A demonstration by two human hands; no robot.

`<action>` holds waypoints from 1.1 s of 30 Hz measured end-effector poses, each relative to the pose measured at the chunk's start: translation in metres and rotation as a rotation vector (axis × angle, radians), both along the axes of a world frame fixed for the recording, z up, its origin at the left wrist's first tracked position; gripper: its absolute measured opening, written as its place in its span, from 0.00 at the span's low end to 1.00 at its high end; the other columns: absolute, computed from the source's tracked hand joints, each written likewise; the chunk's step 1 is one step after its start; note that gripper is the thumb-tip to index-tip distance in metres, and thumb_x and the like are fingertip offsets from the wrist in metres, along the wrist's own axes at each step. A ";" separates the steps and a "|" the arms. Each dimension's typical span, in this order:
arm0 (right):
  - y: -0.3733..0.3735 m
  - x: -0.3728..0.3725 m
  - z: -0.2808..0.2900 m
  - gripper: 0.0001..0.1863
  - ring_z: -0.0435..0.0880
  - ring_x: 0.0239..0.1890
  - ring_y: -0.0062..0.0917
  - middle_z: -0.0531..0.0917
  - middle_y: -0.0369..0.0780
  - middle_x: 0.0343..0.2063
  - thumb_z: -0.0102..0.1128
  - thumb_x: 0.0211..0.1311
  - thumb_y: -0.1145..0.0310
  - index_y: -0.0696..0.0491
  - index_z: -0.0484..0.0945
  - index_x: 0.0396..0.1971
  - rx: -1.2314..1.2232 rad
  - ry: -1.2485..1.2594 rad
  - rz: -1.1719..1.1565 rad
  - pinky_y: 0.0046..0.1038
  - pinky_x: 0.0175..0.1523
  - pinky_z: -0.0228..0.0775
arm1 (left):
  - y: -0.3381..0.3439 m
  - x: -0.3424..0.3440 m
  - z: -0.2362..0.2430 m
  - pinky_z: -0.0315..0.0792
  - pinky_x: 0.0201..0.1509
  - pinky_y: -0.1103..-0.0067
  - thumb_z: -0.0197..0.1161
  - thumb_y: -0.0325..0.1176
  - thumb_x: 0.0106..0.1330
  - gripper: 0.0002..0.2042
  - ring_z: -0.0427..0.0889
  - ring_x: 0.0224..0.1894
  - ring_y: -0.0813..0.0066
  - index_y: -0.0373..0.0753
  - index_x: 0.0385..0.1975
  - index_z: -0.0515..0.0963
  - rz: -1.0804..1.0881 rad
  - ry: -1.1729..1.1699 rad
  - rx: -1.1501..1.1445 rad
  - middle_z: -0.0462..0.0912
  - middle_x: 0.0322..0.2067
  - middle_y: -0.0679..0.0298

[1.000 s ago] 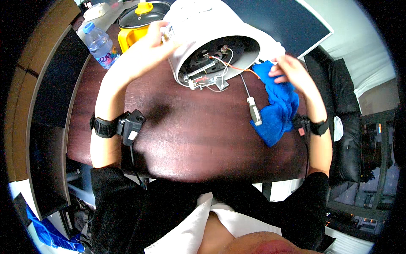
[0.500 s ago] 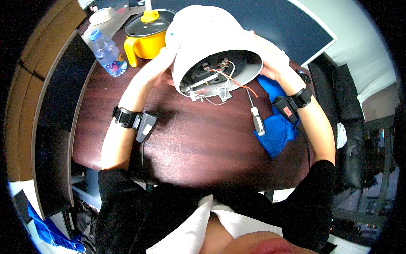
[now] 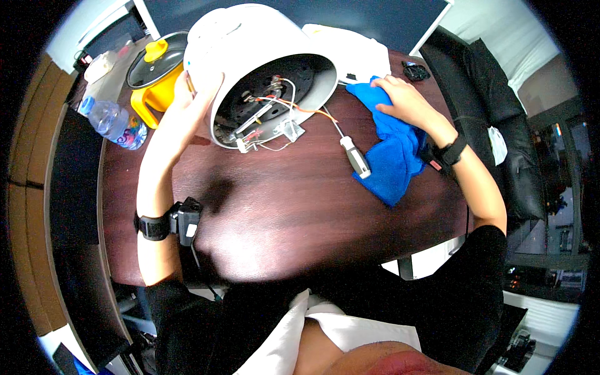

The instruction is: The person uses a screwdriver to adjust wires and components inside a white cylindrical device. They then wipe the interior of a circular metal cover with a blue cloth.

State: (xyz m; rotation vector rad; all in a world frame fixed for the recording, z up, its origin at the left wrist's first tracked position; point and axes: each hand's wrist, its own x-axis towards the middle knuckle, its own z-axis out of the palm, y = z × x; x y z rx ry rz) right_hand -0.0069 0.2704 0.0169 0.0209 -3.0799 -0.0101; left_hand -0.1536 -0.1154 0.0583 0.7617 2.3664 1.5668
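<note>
A white rounded appliance housing point(image 3: 259, 37) lies tipped on its side, its open end turned toward me. Inside show a dark metal plate point(image 3: 300, 81), thin wires and a small clear-wrapped part point(image 3: 292, 130) hanging at the rim. My left hand point(image 3: 199, 100) holds the housing by its left side, fingers partly hidden behind it. To the right, my right hand point(image 3: 409, 106) grips the upper end of a crumpled blue cloth point(image 3: 394, 153), thumb and fingers around it. A screwdriver point(image 3: 356, 157) with a grey and white handle lies between housing and cloth, its handle's end touching the cloth.
At the left stand a yellow pot point(image 3: 164, 90) with a glass lid and a water bottle point(image 3: 115, 124). A white plastic piece point(image 3: 362, 53) sits behind the housing, with a small black object point(image 3: 415, 70) to its right. The brown table point(image 3: 281, 206) ends at a black sofa point(image 3: 481, 125).
My right hand has let go of the housing's right side and come down onto the blue cloth. My left hand stays on the housing. The whole view has shifted.
</note>
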 end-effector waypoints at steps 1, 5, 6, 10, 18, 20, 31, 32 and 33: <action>0.007 0.010 0.000 0.24 0.76 0.49 0.42 0.76 0.47 0.44 0.65 0.49 0.64 0.52 0.72 0.49 -0.036 -0.025 -0.033 0.37 0.54 0.69 | 0.001 0.006 0.005 0.51 0.69 0.71 0.51 0.66 0.62 0.47 0.59 0.67 0.59 0.31 0.68 0.50 -0.007 -0.023 0.000 0.61 0.64 0.46; 0.035 0.047 0.001 0.22 0.78 0.47 0.43 0.78 0.47 0.42 0.63 0.49 0.63 0.52 0.72 0.45 -0.115 0.005 -0.162 0.39 0.51 0.70 | -0.005 0.007 0.004 0.52 0.69 0.74 0.52 0.59 0.66 0.42 0.58 0.68 0.63 0.33 0.69 0.48 0.029 0.046 -0.106 0.61 0.64 0.48; 0.046 0.053 -0.002 0.22 0.78 0.47 0.43 0.78 0.47 0.42 0.63 0.49 0.63 0.52 0.72 0.45 -0.109 0.016 -0.223 0.39 0.51 0.70 | -0.005 0.012 0.006 0.52 0.69 0.74 0.53 0.57 0.67 0.41 0.57 0.68 0.64 0.33 0.69 0.47 0.028 0.078 -0.114 0.60 0.65 0.48; 0.057 0.066 -0.018 0.26 0.76 0.49 0.42 0.77 0.47 0.44 0.65 0.51 0.60 0.52 0.70 0.50 -0.035 0.040 -0.404 0.36 0.54 0.68 | -0.005 0.032 0.011 0.49 0.70 0.73 0.59 0.44 0.67 0.38 0.57 0.68 0.63 0.32 0.69 0.46 0.108 0.387 -0.127 0.56 0.67 0.49; 0.069 0.079 -0.036 0.31 0.75 0.55 0.43 0.77 0.50 0.50 0.66 0.50 0.59 0.53 0.69 0.55 -0.398 0.068 -0.265 0.36 0.58 0.66 | 0.054 0.125 0.040 0.67 0.60 0.68 0.68 0.36 0.56 0.31 0.74 0.55 0.54 0.29 0.58 0.64 -0.249 0.606 0.034 0.73 0.52 0.45; 0.078 0.084 -0.041 0.29 0.76 0.53 0.43 0.78 0.50 0.49 0.66 0.51 0.60 0.53 0.70 0.54 -0.492 0.117 -0.259 0.36 0.57 0.67 | 0.093 0.133 0.035 0.72 0.54 0.70 0.65 0.34 0.59 0.28 0.80 0.48 0.59 0.34 0.58 0.65 -0.368 0.479 -0.077 0.79 0.47 0.50; 0.088 0.101 -0.060 0.30 0.79 0.52 0.36 0.79 0.48 0.49 0.66 0.51 0.61 0.54 0.71 0.54 -0.852 0.251 -0.214 0.32 0.56 0.69 | 0.261 0.067 -0.058 0.72 0.52 0.63 0.63 0.35 0.57 0.27 0.79 0.44 0.45 0.33 0.56 0.68 -0.284 0.699 -0.502 0.78 0.41 0.41; 0.090 0.101 -0.062 0.30 0.79 0.52 0.36 0.79 0.48 0.49 0.66 0.51 0.61 0.55 0.71 0.55 -0.854 0.251 -0.193 0.32 0.56 0.69 | 0.263 0.062 -0.064 0.72 0.53 0.63 0.63 0.35 0.57 0.27 0.78 0.45 0.45 0.34 0.57 0.68 -0.286 0.706 -0.537 0.77 0.42 0.41; 0.091 0.102 -0.062 0.30 0.79 0.52 0.36 0.79 0.48 0.49 0.66 0.52 0.61 0.55 0.71 0.55 -0.853 0.251 -0.177 0.32 0.56 0.69 | 0.268 0.054 -0.070 0.71 0.54 0.63 0.63 0.35 0.57 0.27 0.78 0.46 0.45 0.34 0.57 0.68 -0.299 0.687 -0.563 0.77 0.42 0.41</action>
